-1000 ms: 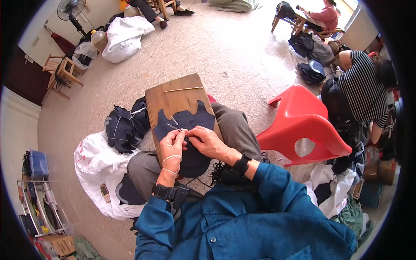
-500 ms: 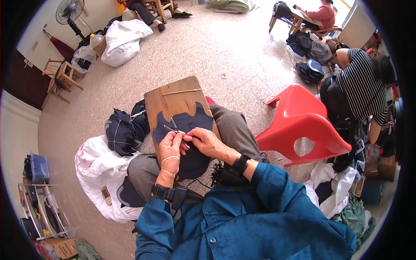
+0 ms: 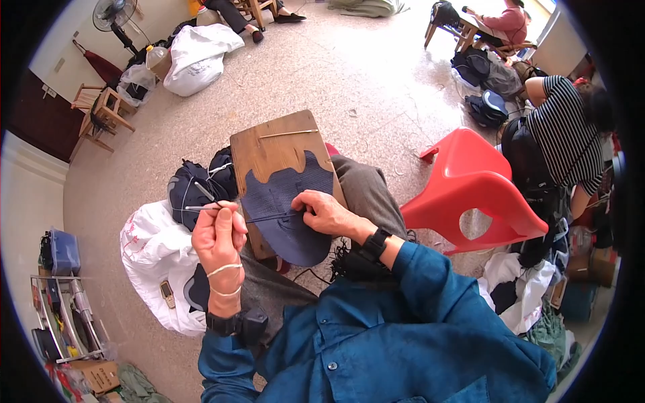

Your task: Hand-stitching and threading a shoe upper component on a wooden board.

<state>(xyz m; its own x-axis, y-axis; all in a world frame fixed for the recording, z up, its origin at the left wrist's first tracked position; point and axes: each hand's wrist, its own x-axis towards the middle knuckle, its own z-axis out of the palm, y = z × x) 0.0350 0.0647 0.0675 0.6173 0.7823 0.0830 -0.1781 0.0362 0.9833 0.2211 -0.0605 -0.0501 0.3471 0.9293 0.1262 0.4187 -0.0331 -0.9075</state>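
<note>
- apparently at a cord-threading or cord-tightening step: holding dark cord stretched across from the navy fabric piece to the left hand.
- in the left grip, pinched together: thumb and fingers clamped on the dark cord, just beside two slim grey rods poking out past the fingertips, raised off to the left of the work.
- with the right hand, curled low over the fabric piece near its meeting with the cord; perhaps steadying, though impossible to say whether clamped on cord, on fabric or on nothing.
- to find the fabric piece: look on the wooden bench, laid flat, nearer than a thin pale stick by the far edge.
- as a judgement, calls next for even tension on the cord, fabric pressed down against the pull, and care against snagging the rods.
- hidden: part of the fabric piece's right side, under the right hand; likewise most of the support beneath the bench.
- hard to make out: dark cord against dark fabric, so no sure count of strands; unclear, too, whether to call the rods needles or stiff cord ends.
- cut off at the top rim: a seated person, reduced to legs and shoes.
</note>
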